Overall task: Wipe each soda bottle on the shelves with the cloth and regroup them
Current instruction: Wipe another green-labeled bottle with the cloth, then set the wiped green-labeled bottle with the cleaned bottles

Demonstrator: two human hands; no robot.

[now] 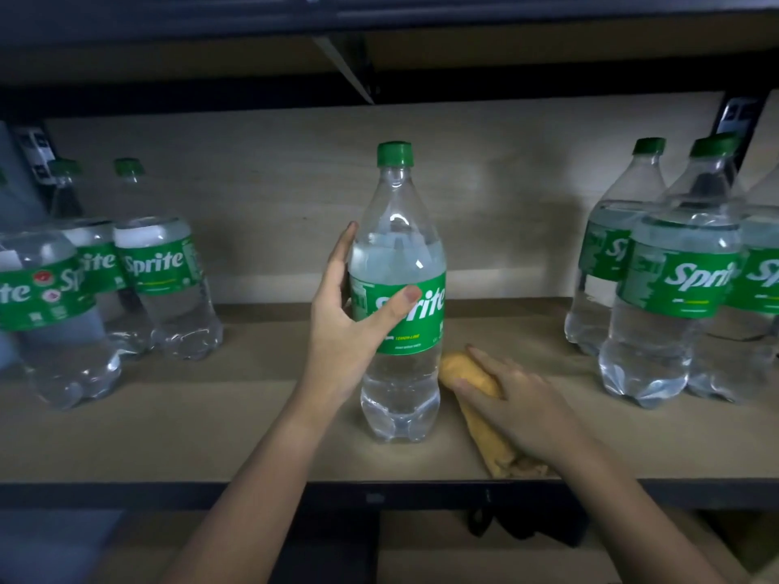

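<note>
My left hand wraps the bottle standing on the shelf; my right hand seems to pinch the cloth just beside it. I should steady the bottle, then wipe top downward.

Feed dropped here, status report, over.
Left hand grips middle bottle, upright on shelf. Right hand on yellow cloth. Nothing blocking.
</note>
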